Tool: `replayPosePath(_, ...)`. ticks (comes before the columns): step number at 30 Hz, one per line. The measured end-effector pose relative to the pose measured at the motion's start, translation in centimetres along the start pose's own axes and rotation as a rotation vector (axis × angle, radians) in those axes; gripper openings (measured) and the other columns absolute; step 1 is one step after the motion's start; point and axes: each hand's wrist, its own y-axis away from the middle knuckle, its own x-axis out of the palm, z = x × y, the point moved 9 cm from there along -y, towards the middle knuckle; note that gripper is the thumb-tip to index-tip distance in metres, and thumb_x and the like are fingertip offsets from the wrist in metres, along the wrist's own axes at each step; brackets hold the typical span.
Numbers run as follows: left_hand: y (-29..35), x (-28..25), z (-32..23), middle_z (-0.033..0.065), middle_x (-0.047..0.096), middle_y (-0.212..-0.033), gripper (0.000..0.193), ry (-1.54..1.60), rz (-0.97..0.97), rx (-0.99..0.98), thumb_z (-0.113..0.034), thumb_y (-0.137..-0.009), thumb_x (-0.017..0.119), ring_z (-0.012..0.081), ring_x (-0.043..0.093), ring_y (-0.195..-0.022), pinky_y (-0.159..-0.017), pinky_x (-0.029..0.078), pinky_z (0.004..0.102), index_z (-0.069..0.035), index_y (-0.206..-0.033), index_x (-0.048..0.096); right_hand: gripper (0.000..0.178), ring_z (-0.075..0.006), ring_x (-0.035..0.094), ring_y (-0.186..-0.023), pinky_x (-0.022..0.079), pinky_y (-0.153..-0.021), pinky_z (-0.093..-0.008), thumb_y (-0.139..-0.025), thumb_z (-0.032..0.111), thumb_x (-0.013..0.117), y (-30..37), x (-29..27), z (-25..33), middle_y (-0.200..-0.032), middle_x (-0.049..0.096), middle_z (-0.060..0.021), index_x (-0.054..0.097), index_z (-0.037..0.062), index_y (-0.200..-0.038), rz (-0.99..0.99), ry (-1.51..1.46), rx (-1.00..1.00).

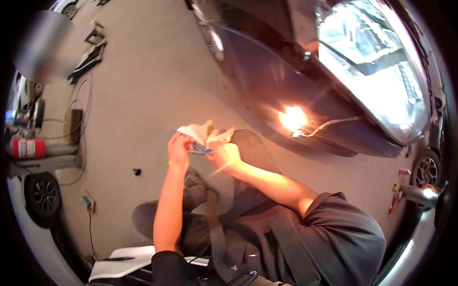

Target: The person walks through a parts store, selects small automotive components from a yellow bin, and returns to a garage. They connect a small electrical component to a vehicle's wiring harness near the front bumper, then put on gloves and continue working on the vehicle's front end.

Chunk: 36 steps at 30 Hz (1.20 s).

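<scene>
In front of me, over my bent legs, I hold a pale knitted work glove [192,132] with tan fingers and a bluish cuff edge. My left hand [179,148] pinches the cuff on its left side. My right hand [225,153] is closed at the other side of the glove, its fingers partly hidden in glare. Whether this is a single glove or a pair, I cannot tell. To the right, a glowing lamp [293,118] sits against the dark car bumper [267,71], with a wire [329,125] running from it to the bodywork.
A large, brightly lit glass area [367,43] shows on the car at upper right. At left are a red can [27,148] on a bench, a wheel [42,194], cables and a wooden block [73,125]. A white panel [124,264] lies at lower left.
</scene>
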Motion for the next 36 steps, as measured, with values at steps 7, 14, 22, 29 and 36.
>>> replayPosePath(7,2.1,1.9,-5.9,0.0033,0.053,-0.082,0.013,0.106,-0.031,0.461,-0.013,-0.087,0.047,0.0158,0.049,-0.077,-0.072,0.041,0.0314,-0.003,-0.087,0.054,0.027,-0.0372,0.063,-0.069,0.049,-0.064,-0.0479,-0.077,0.029,0.062,-2.5,-1.0,2.5,-0.072,0.063,-0.0201,0.061,0.0019,-0.075,0.003,-0.225,0.079)
replayPosePath(14,1.6,3.8,-8.7,0.0229,0.060,-0.107,0.027,-0.656,-0.074,0.540,-0.021,-0.089,0.049,0.0346,0.059,-0.098,-0.078,0.047,0.0384,0.003,-0.100,0.056,0.030,-0.0327,0.059,-0.066,0.047,-0.059,-0.0420,-0.063,0.019,0.075,-0.6,-6.0,8.6,-0.070,0.056,-0.0140,0.050,0.0045,-0.073,-0.214,-0.198,-0.588)
replayPosePath(22,0.4,-0.1,-6.0,0.0231,0.053,-0.124,0.062,0.249,-0.004,0.060,-0.042,-0.092,0.034,0.0302,0.057,-0.106,-0.081,0.047,0.0374,0.004,-0.131,0.045,0.030,-0.0311,0.060,-0.067,0.048,-0.058,-0.0417,-0.067,0.023,0.073,0.0,-4.6,12.5,-0.071,0.058,-0.0118,0.051,0.0049,-0.076,-0.057,-0.225,-0.574)
replayPosePath(29,1.7,-0.5,-9.4,0.0167,0.050,-0.130,0.065,0.283,-0.182,0.477,-0.036,-0.091,0.044,0.0268,0.048,-0.110,-0.093,0.043,0.0380,-0.003,-0.144,0.026,0.027,-0.0366,0.059,-0.069,0.047,-0.062,-0.0447,-0.072,0.025,0.068,2.1,-2.1,15.5,-0.072,0.058,-0.0153,0.053,0.0027,-0.075,0.117,-0.438,-0.696)
replayPosePath(36,3.7,-5.9,-10.2,0.0015,0.058,-0.077,0.036,-0.245,-0.591,0.356,-0.032,-0.086,0.056,0.0134,0.055,-0.074,-0.069,0.045,0.0274,-0.005,-0.108,0.063,0.043,-0.0362,0.062,-0.064,0.048,-0.061,-0.0442,-0.086,0.045,0.058,-4.5,-0.8,7.4,-0.067,0.061,-0.0193,0.065,0.0022,-0.082,0.234,-0.512,-0.006)
